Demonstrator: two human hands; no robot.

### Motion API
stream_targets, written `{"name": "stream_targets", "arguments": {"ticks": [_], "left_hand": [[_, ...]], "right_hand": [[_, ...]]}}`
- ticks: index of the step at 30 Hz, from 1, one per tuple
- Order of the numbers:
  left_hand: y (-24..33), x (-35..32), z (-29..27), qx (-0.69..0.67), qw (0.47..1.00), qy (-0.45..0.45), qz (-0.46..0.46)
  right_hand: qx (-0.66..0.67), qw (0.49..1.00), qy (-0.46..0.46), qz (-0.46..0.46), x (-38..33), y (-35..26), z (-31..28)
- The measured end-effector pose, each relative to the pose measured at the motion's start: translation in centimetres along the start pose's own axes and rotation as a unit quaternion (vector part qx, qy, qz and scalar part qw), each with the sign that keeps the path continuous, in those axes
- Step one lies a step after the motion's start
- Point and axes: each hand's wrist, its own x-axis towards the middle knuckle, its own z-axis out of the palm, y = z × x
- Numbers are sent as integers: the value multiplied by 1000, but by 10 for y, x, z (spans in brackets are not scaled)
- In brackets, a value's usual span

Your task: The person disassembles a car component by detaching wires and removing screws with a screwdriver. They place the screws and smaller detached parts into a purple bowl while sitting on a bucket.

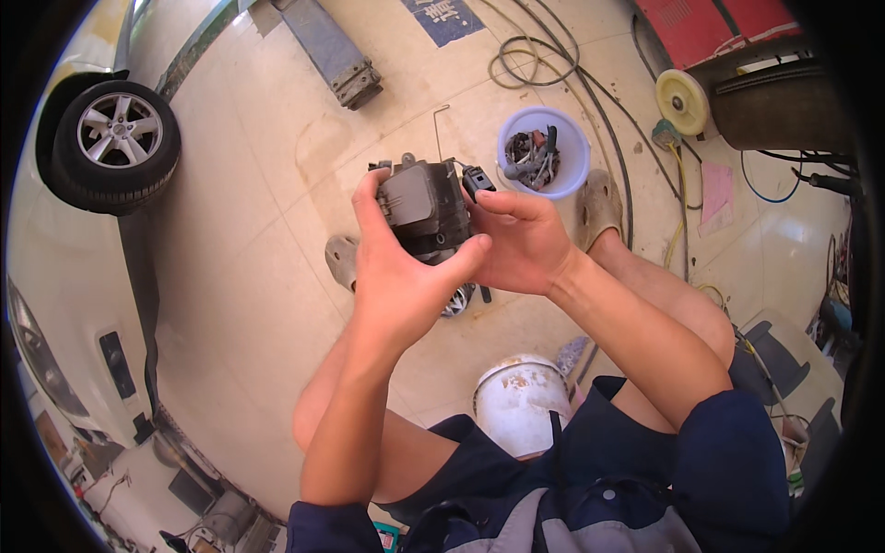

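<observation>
A boxy dark grey and black car part (419, 203) is held up over the floor, between my knees. Spread round its left side, my left hand (406, 267) grips it, with the thumb along the near edge. My right hand (525, 235) supports its right side; the fingers there are partly hidden behind the part. By the right thumb's tip sits a small black connector (477, 181). From beside it a thin bent metal rod (439, 129) rises away from me. Below my hands a round silvery piece (457, 300) shows partly; whether it belongs to the part I cannot tell.
Beyond my right hand stands a light purple bucket (573, 147) of tools. A white lidded bucket (521, 405) is between my legs. Hoses (590, 78) cross the floor at right. A car wheel (120, 138) is at left; a lift arm (323, 51) lies ahead.
</observation>
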Motion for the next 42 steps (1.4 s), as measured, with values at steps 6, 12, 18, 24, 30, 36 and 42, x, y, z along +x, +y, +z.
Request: {"name": "stream_targets", "arguments": {"ticks": [6,12,18,24,30,36,42], "left_hand": [[8,0,-21,-223,973,-33,54],[-9,10,-54,-231,972,40,-32],[-10,11,-63,-238,967,87,-7],[-18,9,-88,-267,960,73,-32],[-29,0,-97,-371,919,112,-66],[-17,0,-101,-422,905,51,-10],[-6,9,-87,-394,911,118,-23]], "right_hand": [[-16,1000,-4,-13,15,1,0],[-75,996,46,-1,27,0,5],[-216,927,306,-13,27,-4,-26],[-156,853,496,-32,40,1,-160],[-154,825,531,-113,80,-1,-303],[-130,818,554,-83,101,-6,-326],[-350,776,519,73,60,-32,-198]]}}
